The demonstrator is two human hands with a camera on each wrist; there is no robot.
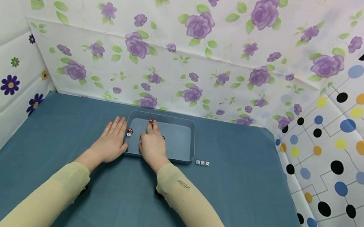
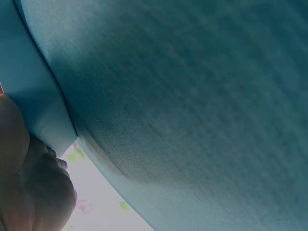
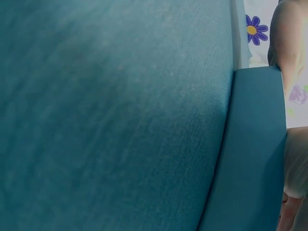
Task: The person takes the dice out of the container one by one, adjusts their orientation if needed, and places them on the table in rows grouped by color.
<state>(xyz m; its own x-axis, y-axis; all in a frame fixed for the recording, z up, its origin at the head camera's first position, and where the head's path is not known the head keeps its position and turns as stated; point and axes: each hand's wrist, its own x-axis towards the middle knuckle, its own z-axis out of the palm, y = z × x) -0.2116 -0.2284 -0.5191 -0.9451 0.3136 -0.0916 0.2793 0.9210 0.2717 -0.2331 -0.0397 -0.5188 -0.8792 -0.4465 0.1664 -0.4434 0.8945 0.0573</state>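
A blue-grey rectangular tray [image 1: 176, 161] lies on the cloth-covered table. My left hand [image 1: 110, 142] is flat at the tray's left side, fingers straight and together. Just inside that side sit a red die [image 1: 130, 130] and a white die [image 1: 128, 135]. My right hand [image 1: 154, 144] reaches down into the tray over its near wall, with two fingers stretched forward. A red die [image 1: 151, 120] shows at those fingertips. More dice peek out beside the right hand, mostly hidden by it. In the right wrist view the tray wall [image 3: 250, 154] covers part of the hand.
Three white dice [image 1: 202, 163] stand in a row on the blue cloth [image 1: 236, 196], just right of the tray. A flowered sheet [image 1: 173, 71] hangs behind the table. Patterned sheets stand at the left and right sides.
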